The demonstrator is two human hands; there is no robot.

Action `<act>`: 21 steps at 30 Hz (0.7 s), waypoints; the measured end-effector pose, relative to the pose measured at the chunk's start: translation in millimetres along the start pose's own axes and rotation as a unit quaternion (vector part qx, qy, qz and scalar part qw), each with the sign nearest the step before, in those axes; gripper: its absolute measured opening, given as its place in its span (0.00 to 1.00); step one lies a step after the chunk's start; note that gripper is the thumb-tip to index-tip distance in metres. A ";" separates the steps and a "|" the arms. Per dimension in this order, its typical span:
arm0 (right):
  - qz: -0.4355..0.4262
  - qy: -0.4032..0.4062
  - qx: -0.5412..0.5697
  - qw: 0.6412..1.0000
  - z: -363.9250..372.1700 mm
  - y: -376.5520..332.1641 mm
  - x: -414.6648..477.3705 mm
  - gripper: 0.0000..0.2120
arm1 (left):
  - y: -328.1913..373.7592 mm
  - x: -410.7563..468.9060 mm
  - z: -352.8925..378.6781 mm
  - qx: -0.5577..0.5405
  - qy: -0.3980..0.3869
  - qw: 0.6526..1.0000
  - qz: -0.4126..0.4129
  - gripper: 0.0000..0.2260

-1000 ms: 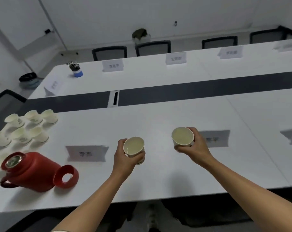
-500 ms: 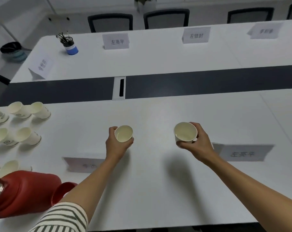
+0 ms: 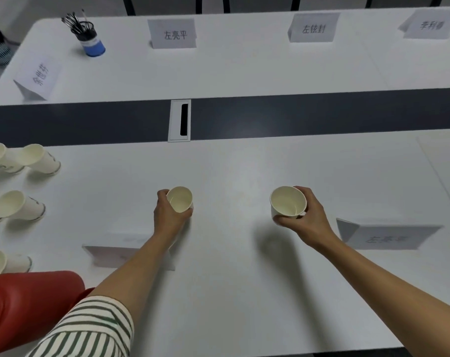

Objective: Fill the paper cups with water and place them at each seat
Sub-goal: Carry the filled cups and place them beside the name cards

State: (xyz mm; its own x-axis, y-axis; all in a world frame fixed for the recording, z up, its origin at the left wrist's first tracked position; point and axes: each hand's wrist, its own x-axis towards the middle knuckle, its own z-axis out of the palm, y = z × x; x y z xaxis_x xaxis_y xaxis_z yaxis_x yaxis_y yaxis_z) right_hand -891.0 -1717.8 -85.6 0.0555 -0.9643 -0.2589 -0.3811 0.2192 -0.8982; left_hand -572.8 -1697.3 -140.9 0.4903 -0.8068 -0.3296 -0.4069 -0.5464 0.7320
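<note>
My left hand (image 3: 168, 217) grips a white paper cup (image 3: 180, 199) and holds it over the near half of the white table (image 3: 244, 253), just beyond a name card (image 3: 110, 255). My right hand (image 3: 306, 220) grips a second paper cup (image 3: 287, 202), left of another name card (image 3: 388, 237). Both cups stand upright with their mouths toward me. Whether their bases touch the table I cannot tell. A red thermos jug (image 3: 25, 305) lies at the lower left.
Several spare paper cups (image 3: 38, 161) stand at the left edge. A dark strip with a cable slot (image 3: 180, 121) runs across the table's middle. Name cards (image 3: 173, 33) and a blue pen pot (image 3: 90, 38) stand on the far side.
Both hands have carried their cups forward, away from the near edge and past the name cards. The view has tipped down and closer to the table.
</note>
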 end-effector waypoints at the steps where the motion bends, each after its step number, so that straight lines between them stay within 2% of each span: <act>1: 0.001 0.001 0.000 1.000 -2.8 0.1 0.0 0.31 | 1.5 0.5 -0.8 0.012 -0.004 1.000 -0.003 0.32; 5: -0.008 0.014 -0.002 1.000 -17.0 0.2 2.3 0.32 | 14.4 -3.9 -5.8 0.130 0.005 0.991 0.026 0.38; 9: -0.017 0.051 -0.002 0.999 -51.8 -5.0 1.4 0.31 | 51.2 -26.6 12.1 0.187 0.029 0.969 0.157 0.29; 14: -0.031 0.093 -0.016 0.995 -116.8 -1.3 3.7 0.32 | 95.2 -69.3 73.7 0.174 -0.077 0.955 0.226 0.18; 21: -0.005 0.115 -0.073 0.991 -214.7 36.3 20.8 0.33 | 113.1 -140.7 182.4 0.205 -0.149 0.938 0.239 0.17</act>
State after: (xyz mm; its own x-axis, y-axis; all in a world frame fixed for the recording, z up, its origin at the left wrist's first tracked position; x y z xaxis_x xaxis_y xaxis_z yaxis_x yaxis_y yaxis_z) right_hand -1101.8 -1761.7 -47.3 -0.1450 -0.9782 -0.1484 -0.5111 0.2025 -0.8353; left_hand -828.4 -1686.6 -120.5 -0.0350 -0.9750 -0.2196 -0.8171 -0.0987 0.5679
